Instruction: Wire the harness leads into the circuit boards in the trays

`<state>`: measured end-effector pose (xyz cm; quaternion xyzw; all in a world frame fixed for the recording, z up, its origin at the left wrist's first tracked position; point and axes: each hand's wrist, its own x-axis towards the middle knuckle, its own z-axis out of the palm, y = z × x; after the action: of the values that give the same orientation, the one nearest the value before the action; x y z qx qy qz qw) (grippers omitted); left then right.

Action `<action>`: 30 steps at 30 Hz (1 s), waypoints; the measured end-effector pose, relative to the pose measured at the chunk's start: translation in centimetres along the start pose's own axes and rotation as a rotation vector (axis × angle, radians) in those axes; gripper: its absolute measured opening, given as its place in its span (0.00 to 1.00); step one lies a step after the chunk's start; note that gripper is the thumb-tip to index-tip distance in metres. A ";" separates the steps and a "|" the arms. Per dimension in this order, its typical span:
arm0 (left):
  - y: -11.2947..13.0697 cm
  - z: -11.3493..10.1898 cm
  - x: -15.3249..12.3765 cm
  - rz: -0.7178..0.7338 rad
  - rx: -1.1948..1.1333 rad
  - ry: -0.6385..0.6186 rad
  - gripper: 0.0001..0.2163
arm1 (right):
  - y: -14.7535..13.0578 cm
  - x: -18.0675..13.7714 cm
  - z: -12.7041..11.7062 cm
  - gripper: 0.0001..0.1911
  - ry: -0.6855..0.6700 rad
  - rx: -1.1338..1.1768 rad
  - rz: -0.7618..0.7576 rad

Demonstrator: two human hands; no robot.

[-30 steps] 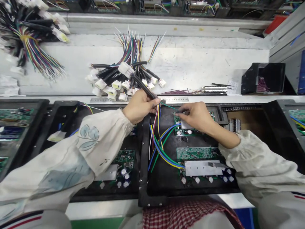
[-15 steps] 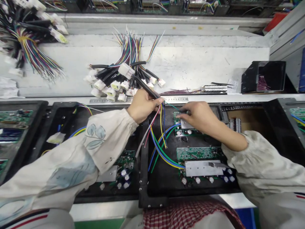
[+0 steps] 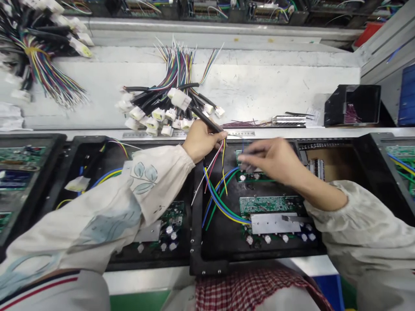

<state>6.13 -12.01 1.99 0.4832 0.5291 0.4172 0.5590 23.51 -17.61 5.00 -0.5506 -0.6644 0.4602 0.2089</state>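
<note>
My left hand (image 3: pixel 202 140) is closed around the black sleeve of a wire harness (image 3: pixel 207 119). The harness ends in a white plug (image 3: pixel 180 99) that points up and left. Loose white, red and yellow wires hang from below my left fingers. To the right is my right hand (image 3: pixel 267 157), smeared by motion, its thumb and fingers close to the harness's wire ends; whether a wire is between them I cannot tell. Under both hands lies a black housing (image 3: pixel 223 242) with green circuit boards (image 3: pixel 270 206), a silver heat sink (image 3: pixel 275 223) and blue, green and yellow wires (image 3: pixel 223 214).
Behind the housings lie a pile of similar harnesses (image 3: pixel 152 114) and a tied bundle (image 3: pixel 48 65). A steel ruler (image 3: pixel 155 135) runs along the bench edge. A black bin (image 3: pixel 365 103) stands at the right. More housings (image 3: pixel 6 185) sit to either side.
My left hand and the harness have shifted slightly right. The green wire stretched between my hands no longer shows clearly, and the blue wire no longer hangs beside the yellow one.
</note>
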 end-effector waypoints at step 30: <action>-0.6 -0.1 0.1 0.072 0.056 0.006 0.11 | 0.1 0.6 0.0 0.10 -0.033 -0.509 -0.148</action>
<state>6.02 -12.00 1.34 0.5160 0.5245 0.4238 0.5282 23.40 -17.02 4.78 -0.5277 -0.8005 0.2709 0.0859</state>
